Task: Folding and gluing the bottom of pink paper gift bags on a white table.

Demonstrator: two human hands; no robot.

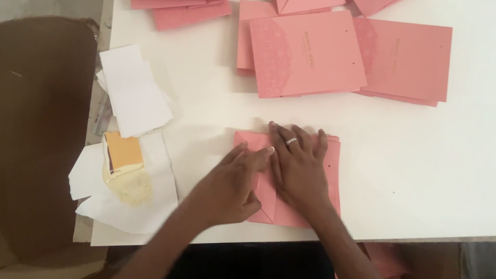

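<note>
The pink envelope (293,183) lies near the table's (457,184) near edge; left hand (226,187) and right hand (298,168) press flat on it, fingers extended, gripping nothing, mid-fold; a firm crease seems needed next.

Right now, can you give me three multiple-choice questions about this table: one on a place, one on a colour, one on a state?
1. Where do the white paper sheets lie?
A. at the table's left edge
B. at its right edge
C. under the hands

2. What colour is the envelope under the hands?
A. blue
B. pink
C. green

3. How is the right hand?
A. lifted in the air
B. closed in a fist
C. pressed flat on the envelope

Answers: 1 A, they sit beside the cardboard box. 2 B, pink like the stacks above. 3 C, fingers spread, left hand alongside.
</note>
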